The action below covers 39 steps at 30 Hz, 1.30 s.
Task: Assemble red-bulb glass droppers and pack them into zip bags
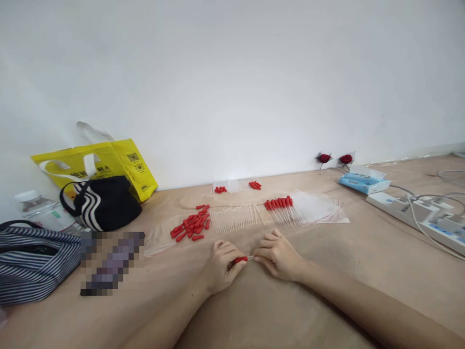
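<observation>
Loose bulbs [192, 224] lay at eleven o'clock from left hand [224, 266], grip closed around red bulb [240, 260]; tube row [232, 218] at twelve. Clear tube [251, 258] met bulb's mouth, pinched in right hand's [277, 255] grip; capped tubes [280, 203] at its twelve. Step seemed fitting; next likely called for straight push.

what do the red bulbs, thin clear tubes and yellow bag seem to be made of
Red bulbs: probably rubber, with a dull sheen, going by their even colour and rounded shape. 
Thin clear tubes: glass or plastic, smooth and see-through; too fine to tell which. 
Yellow bag: perhaps non-woven fabric or laminated plastic, dark-printed, with crisp folded edges.
</observation>
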Each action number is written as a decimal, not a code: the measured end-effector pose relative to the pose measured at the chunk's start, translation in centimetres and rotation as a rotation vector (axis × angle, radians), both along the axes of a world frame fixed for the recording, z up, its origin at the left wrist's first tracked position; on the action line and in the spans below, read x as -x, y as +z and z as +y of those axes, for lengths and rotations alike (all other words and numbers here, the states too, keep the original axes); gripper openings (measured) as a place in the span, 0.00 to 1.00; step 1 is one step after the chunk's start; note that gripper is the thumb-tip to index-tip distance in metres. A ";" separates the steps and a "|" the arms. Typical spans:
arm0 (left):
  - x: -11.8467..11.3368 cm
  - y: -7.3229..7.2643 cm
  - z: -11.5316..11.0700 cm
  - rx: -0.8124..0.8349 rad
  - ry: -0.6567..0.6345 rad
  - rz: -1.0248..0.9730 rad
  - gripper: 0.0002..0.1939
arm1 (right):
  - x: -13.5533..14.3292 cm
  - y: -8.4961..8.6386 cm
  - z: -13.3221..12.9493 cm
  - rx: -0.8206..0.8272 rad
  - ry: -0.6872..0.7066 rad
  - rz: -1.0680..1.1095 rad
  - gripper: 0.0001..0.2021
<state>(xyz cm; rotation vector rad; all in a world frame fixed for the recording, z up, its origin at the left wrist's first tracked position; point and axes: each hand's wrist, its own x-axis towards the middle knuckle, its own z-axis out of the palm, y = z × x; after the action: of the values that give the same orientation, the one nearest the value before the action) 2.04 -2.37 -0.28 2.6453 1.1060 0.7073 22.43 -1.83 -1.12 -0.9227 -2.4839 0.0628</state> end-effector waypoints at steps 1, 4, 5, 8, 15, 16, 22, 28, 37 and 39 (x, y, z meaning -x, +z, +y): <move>0.2 0.0 0.1 -0.017 0.043 -0.011 0.07 | -0.1 0.1 0.2 0.014 0.010 0.013 0.09; 1.1 -0.3 0.6 -0.076 0.220 -0.078 0.20 | -1.3 0.6 1.8 0.101 -0.071 0.148 0.12; 1.5 -0.4 0.8 -0.080 0.267 -0.095 0.21 | -2.0 0.8 2.7 0.141 -0.152 0.215 0.12; 2.5 -0.7 1.5 -0.039 0.320 -0.111 0.18 | -4.9 1.0 5.6 0.204 -0.544 0.364 0.12; 2.8 -1.0 1.9 0.030 0.304 -0.070 0.14 | -9.7 -0.8 8.6 0.270 -0.981 0.247 0.14; 2.7 -0.9 1.9 0.032 0.303 -0.067 0.13 | -9.7 -1.1 8.6 0.276 -0.983 0.240 0.15; 2.7 -0.7 1.8 0.055 0.301 -0.039 0.09 | -9.5 -0.9 8.3 0.355 -1.090 0.130 0.16; 2.8 -0.7 1.9 0.056 0.286 -0.034 0.08 | -9.4 -0.5 8.1 0.421 -1.114 0.104 0.18; 3.2 -0.5 2.2 0.006 0.307 -0.030 0.07 | -8.9 -0.2 7.6 0.374 -1.132 0.084 0.21; 4.2 -0.3 2.7 -0.055 0.366 -0.024 0.05 | -8.6 0.0 7.4 0.326 -1.129 0.088 0.21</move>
<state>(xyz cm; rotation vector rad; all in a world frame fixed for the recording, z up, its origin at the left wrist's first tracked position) -2.18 0.33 -0.57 2.4939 1.6077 0.8397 31.07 5.53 -1.16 -2.2396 -1.5710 0.1221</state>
